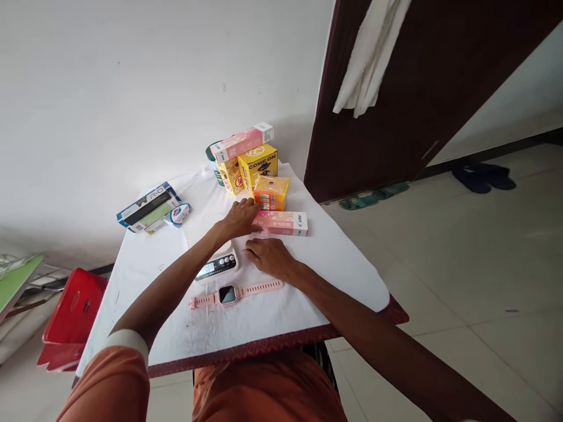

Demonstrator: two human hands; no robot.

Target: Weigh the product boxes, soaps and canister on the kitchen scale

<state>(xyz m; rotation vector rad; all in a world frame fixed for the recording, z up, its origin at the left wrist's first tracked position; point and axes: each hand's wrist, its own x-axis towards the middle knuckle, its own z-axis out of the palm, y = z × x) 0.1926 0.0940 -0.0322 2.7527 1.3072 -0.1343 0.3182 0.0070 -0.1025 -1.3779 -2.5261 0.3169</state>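
Note:
On the white-covered table, my left hand (241, 218) closes its fingers on the left end of a pink and white box (285, 223). That box lies flat in front of an orange and yellow pack (271, 193). My right hand (269, 257) rests on the cloth nearer to me, fingers curled together, with nothing visible in them. Left of it is a white digital scale (217, 265) with a lit display, partly hidden by my left forearm. A pink-strapped smartwatch (227, 295) lies in front of the scale.
Behind stand a yellow box (259, 165), a snack box (230, 176) and a dark green container (212, 152), with another pink box (244, 142) on top. A blue-edged box (149, 207) and small white pack (179, 214) lie left. A red chair (74, 308) stands beside the table.

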